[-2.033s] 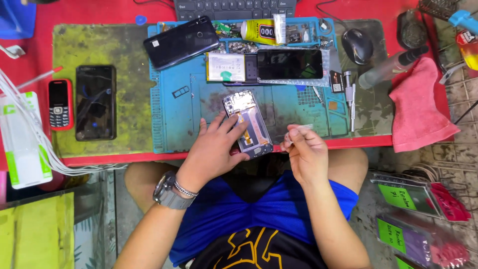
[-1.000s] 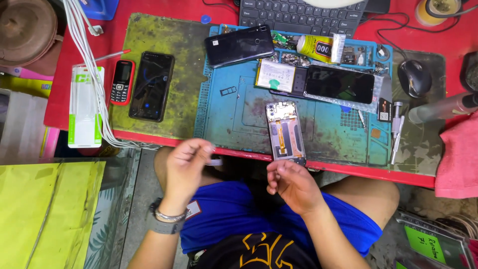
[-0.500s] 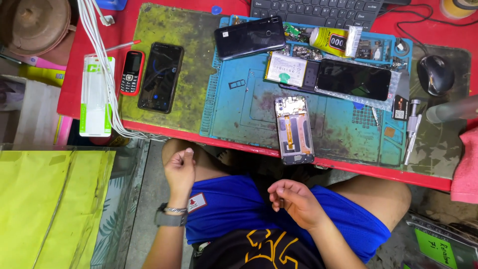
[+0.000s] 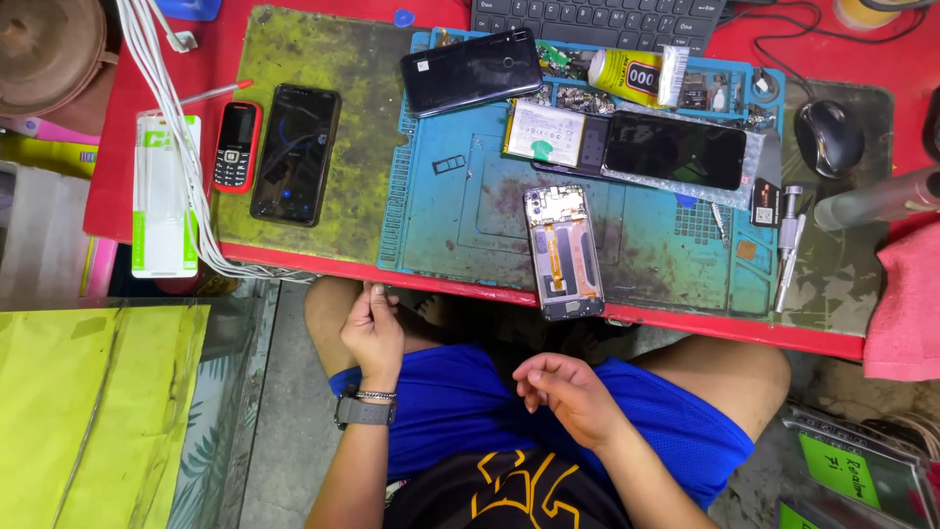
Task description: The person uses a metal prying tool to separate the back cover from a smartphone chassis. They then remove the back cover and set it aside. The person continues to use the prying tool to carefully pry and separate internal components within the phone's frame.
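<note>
1. The right hand [image 4: 568, 392] rests low over the lap, fingers loosely curled, holding nothing that can be seen.
2. The left hand [image 4: 374, 328] is raised just under the table's red edge [image 4: 294, 263], fingertips pressed together as if pinching something; what it pinches is too small to tell.
3. One opened phone [image 4: 563, 252] lies on the blue mat [image 4: 460, 225], its lower end at the table's front edge, just beyond the right hand and well right of the left hand. Neither hand touches it.
4. Farther back lie three whole dark phones: one [image 4: 294, 154] on the green mat, one [image 4: 470, 71] at the blue mat's top, one [image 4: 674, 149] right of a battery [image 4: 544, 131].
5. One small red keypad phone [image 4: 235, 145], one glue tube [image 4: 634, 74], one mouse [image 4: 828, 135] and one keyboard [image 4: 597, 14] lie farthest.
</note>
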